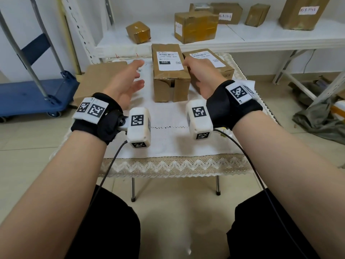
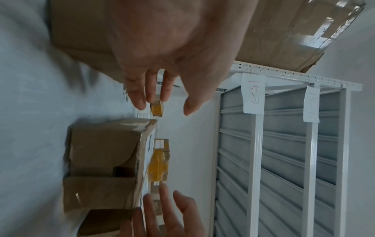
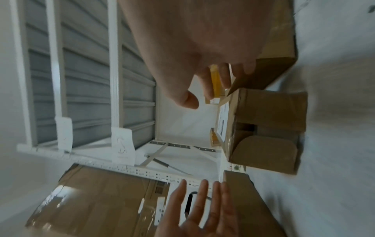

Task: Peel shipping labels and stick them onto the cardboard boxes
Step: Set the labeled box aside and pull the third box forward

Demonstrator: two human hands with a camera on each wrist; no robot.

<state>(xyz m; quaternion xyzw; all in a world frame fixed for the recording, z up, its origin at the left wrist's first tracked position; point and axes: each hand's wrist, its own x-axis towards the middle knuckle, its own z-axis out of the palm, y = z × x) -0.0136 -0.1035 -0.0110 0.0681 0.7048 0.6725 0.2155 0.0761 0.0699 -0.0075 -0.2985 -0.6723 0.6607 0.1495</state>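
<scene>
Two spread, empty hands, left hand [image 1: 124, 85] and right hand [image 1: 202, 77], flank the labelled box [image 1: 170, 77], judged light and stiff, best gripped by its long sides.

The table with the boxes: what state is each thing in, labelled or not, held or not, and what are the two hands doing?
Middle box: upright on the table, labelled on top, end flaps tucked, not held.
Right box: on the table, labelled on top.
Flat box at left: no label showing.
Left hand: fingers spread, holding nothing, beside the middle box.
Right hand: fingers relaxed, empty, between the two labelled boxes.
</scene>
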